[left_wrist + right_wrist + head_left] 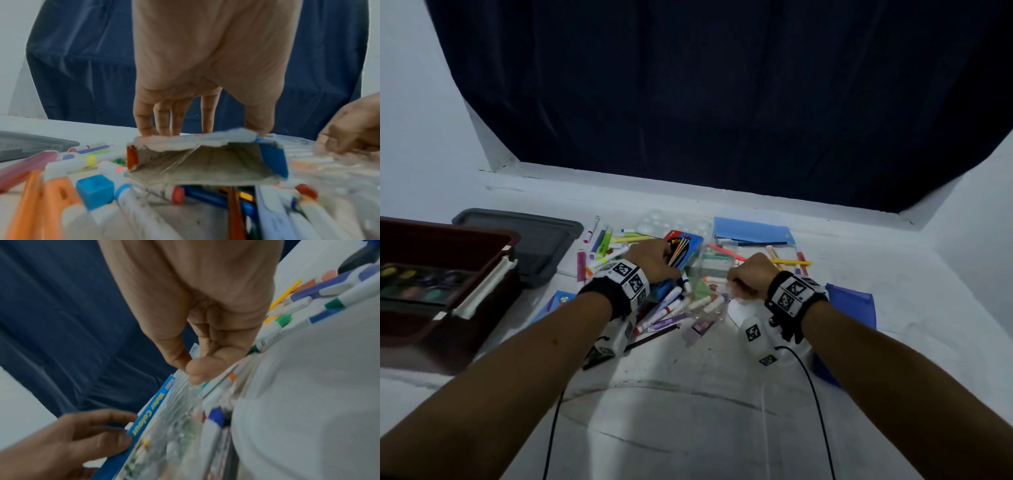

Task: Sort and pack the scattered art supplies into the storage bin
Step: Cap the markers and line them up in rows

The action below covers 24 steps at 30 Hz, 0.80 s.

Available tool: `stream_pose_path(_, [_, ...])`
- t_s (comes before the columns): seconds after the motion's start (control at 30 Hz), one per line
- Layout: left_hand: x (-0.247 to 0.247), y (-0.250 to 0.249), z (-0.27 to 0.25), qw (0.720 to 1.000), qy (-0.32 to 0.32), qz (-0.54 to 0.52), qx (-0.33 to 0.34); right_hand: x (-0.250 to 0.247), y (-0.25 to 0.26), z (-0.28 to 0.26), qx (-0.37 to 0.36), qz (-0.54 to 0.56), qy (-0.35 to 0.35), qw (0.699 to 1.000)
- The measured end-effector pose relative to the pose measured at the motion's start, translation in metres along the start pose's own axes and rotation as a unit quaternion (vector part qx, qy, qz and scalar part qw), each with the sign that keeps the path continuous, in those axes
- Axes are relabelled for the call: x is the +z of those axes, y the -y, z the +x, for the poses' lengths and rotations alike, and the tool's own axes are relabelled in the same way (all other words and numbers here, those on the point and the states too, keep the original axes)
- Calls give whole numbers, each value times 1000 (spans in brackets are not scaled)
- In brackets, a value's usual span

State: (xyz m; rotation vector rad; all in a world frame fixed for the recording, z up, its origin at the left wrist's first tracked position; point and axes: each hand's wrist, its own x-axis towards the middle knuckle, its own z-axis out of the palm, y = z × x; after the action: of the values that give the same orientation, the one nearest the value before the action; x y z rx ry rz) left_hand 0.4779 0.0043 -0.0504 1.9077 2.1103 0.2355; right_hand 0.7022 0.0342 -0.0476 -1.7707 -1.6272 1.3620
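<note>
left hand (650, 258) grips the blue water colour box (683, 248) mid-table — fingers over top, thumb at its side; right hand (751, 275) pinches the clear plastic pouch (714, 274) beside it.

Supplies piled mid-table, bin at the left edge.

The bin (431, 274) sits at the table's (688, 411) left, a paint palette (417, 282) inside it; the lid (530, 240) lies just behind and to its right. The marker pile (667, 308) is at centre, the box (683, 250) on top of it under the left hand (650, 260). A clear bag (710, 274) lies just right of the box, the right hand (751, 275) at its near edge. A folder (751, 231) lies behind the bag; paper (854, 305) lies right of the right wrist. A curtain (722, 102) hangs behind the table.
</note>
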Motion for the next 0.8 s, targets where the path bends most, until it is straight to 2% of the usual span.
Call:
stream_pose_path(0.17, [-17, 15, 18, 999, -36, 34, -20, -52, 3, 8, -20, 49, -108, 993])
stream_pose_path(0.3, [-24, 32, 32, 995, -10, 81, -56, -98, -12, 23, 41, 14, -194, 980])
stream_pose_path(0.37, [-23, 40, 37, 993, 4, 95, -68, -115, -25, 35, 62, -2, -212, 975])
stream_pose_path(0.5, [-17, 48, 46, 991, 16, 99, -83, -126, -44, 50, 104, 1, -197, 975])
stream_pose_path(0.63, [-19, 40, 51, 990, -2, 111, -83, -120, -39, 55, 69, -61, -224, 970])
stream_pose_path(0.67, [-21, 35, 50, 991, -27, 114, -70, -116, -35, 56, 46, -89, -232, 967])
stream_pose_path(0.73, [-22, 22, 50, 990, -81, 116, 1, -105, -27, 60, 0, -118, -218, 969])
stream_pose_path(0.77, [-21, 15, 50, 989, -87, 108, 56, -98, -24, 63, -26, -128, -203, 970])
stream_pose_path(0.8, [-20, 7, 50, 987, -67, 96, 107, -88, -20, 63, -51, -140, -186, 971])
